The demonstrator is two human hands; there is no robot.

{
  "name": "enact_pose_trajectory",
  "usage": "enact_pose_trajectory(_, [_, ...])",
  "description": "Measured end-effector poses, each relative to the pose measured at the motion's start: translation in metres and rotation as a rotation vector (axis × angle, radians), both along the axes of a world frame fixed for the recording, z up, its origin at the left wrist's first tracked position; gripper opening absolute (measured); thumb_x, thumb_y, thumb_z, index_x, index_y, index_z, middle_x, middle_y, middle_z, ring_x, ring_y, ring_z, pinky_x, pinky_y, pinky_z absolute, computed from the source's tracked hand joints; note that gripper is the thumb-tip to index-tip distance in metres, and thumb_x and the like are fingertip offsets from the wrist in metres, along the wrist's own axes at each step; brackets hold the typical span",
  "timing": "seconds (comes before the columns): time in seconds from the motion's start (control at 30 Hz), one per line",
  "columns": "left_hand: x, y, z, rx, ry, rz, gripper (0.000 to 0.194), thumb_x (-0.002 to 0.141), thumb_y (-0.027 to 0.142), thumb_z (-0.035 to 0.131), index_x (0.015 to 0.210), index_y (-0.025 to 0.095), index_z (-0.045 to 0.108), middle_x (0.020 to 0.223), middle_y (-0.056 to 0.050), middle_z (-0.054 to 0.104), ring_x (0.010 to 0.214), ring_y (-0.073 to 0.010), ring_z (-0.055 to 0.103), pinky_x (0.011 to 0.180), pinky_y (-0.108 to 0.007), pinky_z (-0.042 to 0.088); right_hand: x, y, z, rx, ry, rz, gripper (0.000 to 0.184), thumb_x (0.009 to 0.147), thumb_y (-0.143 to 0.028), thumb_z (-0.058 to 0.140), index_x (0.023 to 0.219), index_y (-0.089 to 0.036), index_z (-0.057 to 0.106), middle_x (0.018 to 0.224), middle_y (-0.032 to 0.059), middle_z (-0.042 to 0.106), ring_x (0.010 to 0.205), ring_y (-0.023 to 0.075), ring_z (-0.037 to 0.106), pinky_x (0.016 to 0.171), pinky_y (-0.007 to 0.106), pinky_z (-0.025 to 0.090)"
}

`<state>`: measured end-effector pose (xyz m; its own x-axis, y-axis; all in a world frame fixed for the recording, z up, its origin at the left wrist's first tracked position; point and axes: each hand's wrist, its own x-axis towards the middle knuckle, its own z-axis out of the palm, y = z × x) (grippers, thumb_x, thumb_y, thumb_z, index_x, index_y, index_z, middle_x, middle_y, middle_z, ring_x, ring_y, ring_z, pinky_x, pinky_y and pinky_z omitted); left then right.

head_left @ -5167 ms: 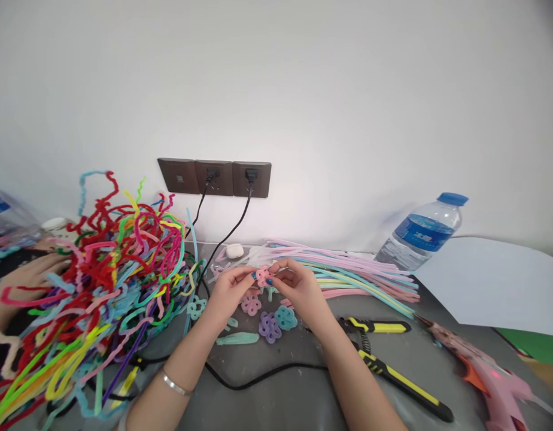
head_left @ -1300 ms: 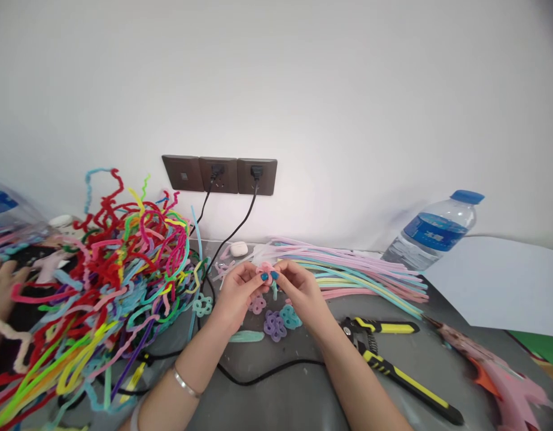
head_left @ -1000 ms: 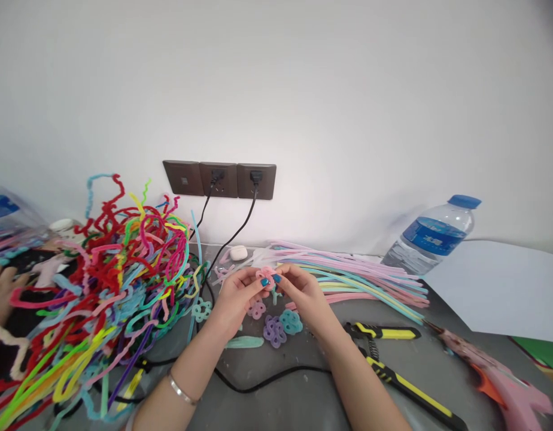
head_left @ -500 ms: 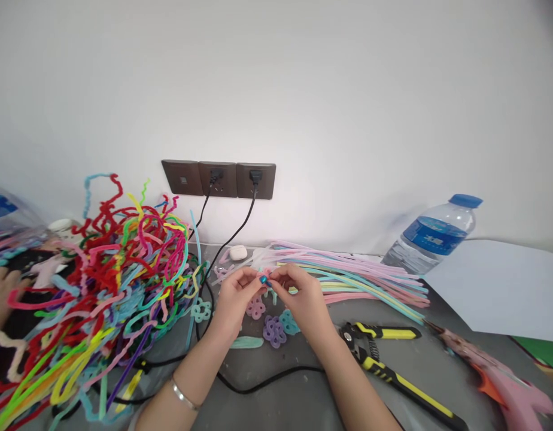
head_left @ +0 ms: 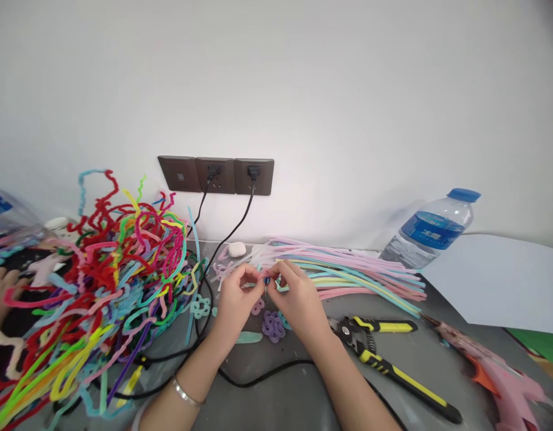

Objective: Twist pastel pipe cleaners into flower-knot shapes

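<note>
My left hand and my right hand meet above the grey table, fingertips pinched together on a small pink pipe-cleaner flower that is mostly hidden between them. Just below the hands lie finished flowers: a purple one, a pale purple one and a mint one. A mint pipe-cleaner piece lies beside my left wrist.
A tangled heap of bright pipe cleaners fills the left. Straight pastel pipe cleaners lie behind the hands. Yellow-handled pliers, a pink glue gun, a water bottle, white paper and black cables are around. Another person's hand shows at far left.
My hands have closed in tighter on the pink flower, which showed more openly a second ago and is now nearly covered by my fingertips. The view shifted slightly.
</note>
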<state>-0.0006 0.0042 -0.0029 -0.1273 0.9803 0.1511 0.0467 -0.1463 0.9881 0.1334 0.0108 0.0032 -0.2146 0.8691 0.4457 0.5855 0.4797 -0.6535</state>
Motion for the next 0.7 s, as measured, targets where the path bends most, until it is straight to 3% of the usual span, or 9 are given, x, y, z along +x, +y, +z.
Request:
enact_pose_trajectory(0.27, [-0.004,0.002,-0.004,0.040,0.047,-0.042,0.009,0.068,0.018,0.063,0.065,0.019,0.055,0.064,0.003,0.056,0.063,-0.0145,0.057,0.060,-0.023,0.046,0.002,0.005,-0.009,-0.116,0.198,0.106,0.010,0.080,-0.011,0.049,0.082,-0.020,0.053,0.070,-0.0017,0.054,0.059,0.0138,0.046,0.056,0.025,0.036])
enact_pose_trajectory(0.7, [-0.006,0.003,0.000,-0.117,-0.244,-0.080,0.028,0.066,0.033,0.078,0.063,0.018,0.055,0.059,0.005,0.053,0.057,-0.0116,0.057,0.057,-0.022,0.050,0.004,0.003,-0.004,-0.305,0.473,0.239,0.004,0.084,-0.021,0.052,0.080,-0.021,0.051,0.072,0.0002,0.060,0.063,0.0156,0.063,0.058,0.026,0.049])
